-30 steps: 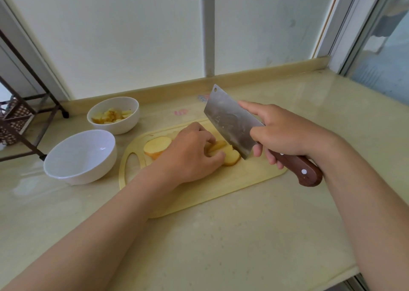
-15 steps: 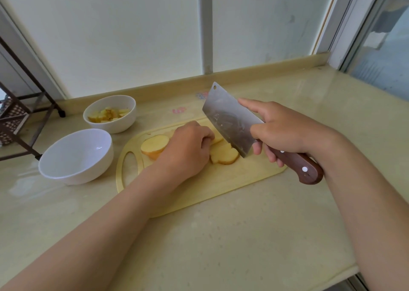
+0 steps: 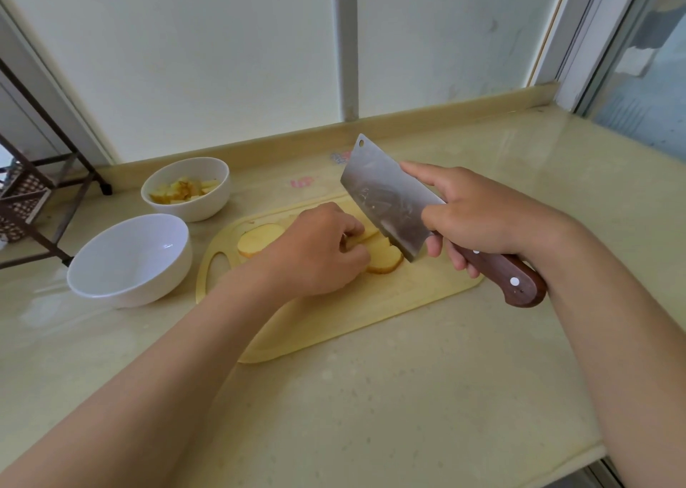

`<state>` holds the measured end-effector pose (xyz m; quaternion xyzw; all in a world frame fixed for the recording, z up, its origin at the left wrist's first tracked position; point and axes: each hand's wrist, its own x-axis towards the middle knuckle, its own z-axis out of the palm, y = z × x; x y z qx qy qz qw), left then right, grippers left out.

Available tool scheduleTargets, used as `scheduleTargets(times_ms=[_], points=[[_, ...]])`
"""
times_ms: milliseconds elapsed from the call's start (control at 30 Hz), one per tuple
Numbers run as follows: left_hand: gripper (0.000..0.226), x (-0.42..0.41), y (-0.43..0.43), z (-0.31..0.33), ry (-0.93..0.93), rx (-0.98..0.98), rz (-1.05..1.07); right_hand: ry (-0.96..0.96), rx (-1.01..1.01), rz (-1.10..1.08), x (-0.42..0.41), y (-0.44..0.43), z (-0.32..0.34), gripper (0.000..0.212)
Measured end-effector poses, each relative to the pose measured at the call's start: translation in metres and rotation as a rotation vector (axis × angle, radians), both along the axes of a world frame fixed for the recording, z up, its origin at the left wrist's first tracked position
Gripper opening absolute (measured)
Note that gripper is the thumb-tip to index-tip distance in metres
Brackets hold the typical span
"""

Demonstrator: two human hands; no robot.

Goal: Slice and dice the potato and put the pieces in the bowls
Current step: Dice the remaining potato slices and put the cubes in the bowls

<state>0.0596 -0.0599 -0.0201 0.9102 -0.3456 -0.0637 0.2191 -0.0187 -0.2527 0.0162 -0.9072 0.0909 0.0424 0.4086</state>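
A pale yellow cutting board (image 3: 371,313) lies on the counter with several potato slices on it. One slice (image 3: 256,240) lies at the board's left, another (image 3: 386,259) near the middle. My left hand (image 3: 315,253) is curled over the middle slices, and its fingertips pinch a thin slice (image 3: 362,235). My right hand (image 3: 479,220) grips a cleaver (image 3: 386,198) by its wooden handle, forefinger along the spine, blade raised just right of the slices. An empty white bowl (image 3: 128,261) stands left of the board. Behind it a smaller white bowl (image 3: 187,188) holds potato pieces.
A dark metal rack (image 3: 33,198) stands at the far left on the counter. A low backsplash and window panels run along the back. The counter's front edge (image 3: 579,465) is close at the lower right.
My left hand has drawn its fingers back from the right slice and now pinches a thin slice behind it. The cleaver has stayed raised in nearly the same place.
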Motion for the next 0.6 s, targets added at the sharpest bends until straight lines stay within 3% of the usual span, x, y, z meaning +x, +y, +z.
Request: scheduleTargets(times_ms=[367, 600], points=[[0.053, -0.0021, -0.0019, -0.0055, -0.021, -0.016, -0.124, 0.003, 0.013, -0.003, -0.0005, 0.0001, -0.0007, 0.086], [0.045, -0.0038, -0.003, -0.0074, -0.043, -0.024, -0.117, 0.002, 0.009, -0.002, -0.0018, 0.0007, 0.0, 0.086]])
